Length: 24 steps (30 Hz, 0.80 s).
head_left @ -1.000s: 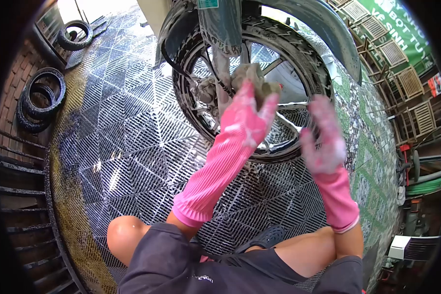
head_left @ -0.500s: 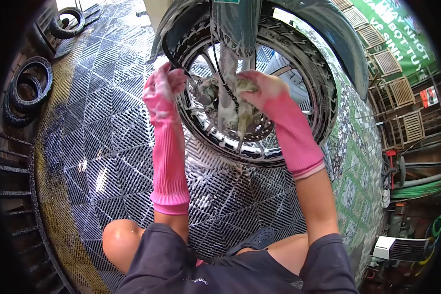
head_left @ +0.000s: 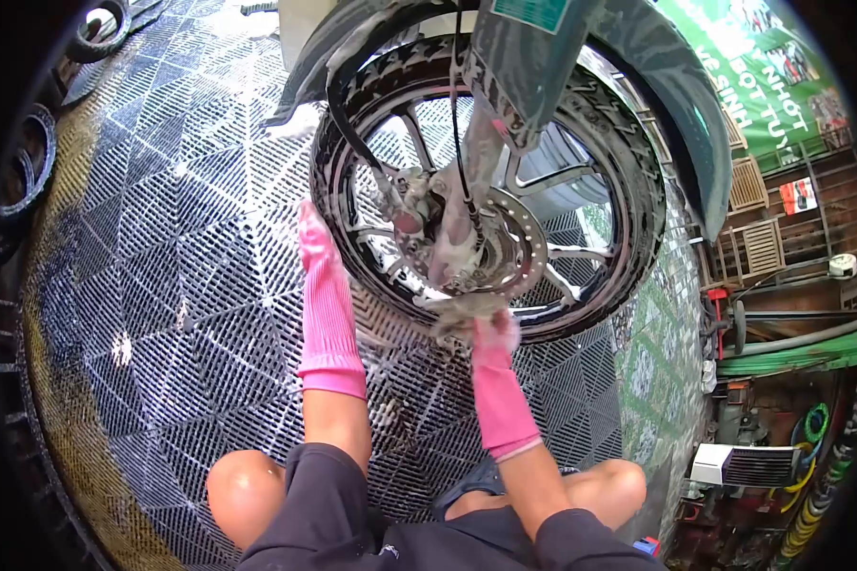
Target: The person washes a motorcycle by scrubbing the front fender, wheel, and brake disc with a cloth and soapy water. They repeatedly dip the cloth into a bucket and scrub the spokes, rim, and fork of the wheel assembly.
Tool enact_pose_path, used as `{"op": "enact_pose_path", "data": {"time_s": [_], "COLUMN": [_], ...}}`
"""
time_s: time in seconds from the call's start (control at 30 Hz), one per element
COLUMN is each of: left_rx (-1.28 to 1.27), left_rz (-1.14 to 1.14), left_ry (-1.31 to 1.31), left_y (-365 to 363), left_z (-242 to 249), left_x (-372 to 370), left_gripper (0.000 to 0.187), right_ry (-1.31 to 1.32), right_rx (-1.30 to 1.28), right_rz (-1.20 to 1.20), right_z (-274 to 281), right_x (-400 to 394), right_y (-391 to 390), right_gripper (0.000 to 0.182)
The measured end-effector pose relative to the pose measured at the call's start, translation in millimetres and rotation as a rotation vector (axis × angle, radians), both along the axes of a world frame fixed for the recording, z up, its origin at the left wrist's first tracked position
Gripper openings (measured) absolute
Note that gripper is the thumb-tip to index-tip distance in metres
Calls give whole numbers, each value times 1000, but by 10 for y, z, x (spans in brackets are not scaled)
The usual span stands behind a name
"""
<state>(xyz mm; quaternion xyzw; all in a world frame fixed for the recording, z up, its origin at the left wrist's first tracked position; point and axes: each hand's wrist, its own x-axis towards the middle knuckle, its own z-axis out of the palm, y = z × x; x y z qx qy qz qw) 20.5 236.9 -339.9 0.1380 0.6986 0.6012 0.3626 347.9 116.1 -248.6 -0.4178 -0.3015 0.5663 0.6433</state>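
A motorbike's front wheel (head_left: 628, 238) stands before me, its tire, spokes and hub streaked with white suds. My right hand (head_left: 495, 335), in a pink rubber glove and blurred by motion, grips a soapy greyish rag (head_left: 462, 309) at the lower rim, below the perforated brake disc (head_left: 533, 249). At the tire's left side is my left hand (head_left: 318, 243), also gloved in pink, seen nearly edge-on with fingers stretched upward and no object in it. Above the hub, the foamy fork leg (head_left: 484, 157) and a black cable (head_left: 459, 124) run upward.
Wet black floor tiles (head_left: 209, 314) spread around the wheel. The grey front fender (head_left: 671, 90) arches over it. Loose tires (head_left: 38, 157) lie at far left. On the right are wooden racks (head_left: 757, 247), green hose (head_left: 800, 354) and a white-and-black box (head_left: 747, 464).
My right hand has moved down with the rag from beside the fork to the lower rim. My left hand has dropped lower along the tire's left side. The view and fork have tilted.
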Motion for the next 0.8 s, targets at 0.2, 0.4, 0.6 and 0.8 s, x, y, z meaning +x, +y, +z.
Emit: {"op": "enact_pose_path", "data": {"time_s": [0.2, 0.4, 0.6, 0.8], "left_rx": [91, 169, 190, 135], "left_rz": [-59, -99, -85, -57], "left_ry": [-204, -263, -258, -234], "left_y": [-318, -406, -529, -552], "left_z": [-269, -219, -197, -318], "left_x": [559, 668, 657, 752], "left_gripper": [59, 57, 55, 54], "right_ry": [-818, -1483, -275, -1066], "right_rx": [14, 368, 262, 252], "right_rz": [303, 205, -151, 398], "right_z": [1962, 1948, 718, 2078], "right_x": [-220, -412, -59, -452], "right_y": [546, 804, 185, 950], "right_gripper": [33, 36, 38, 29]}}
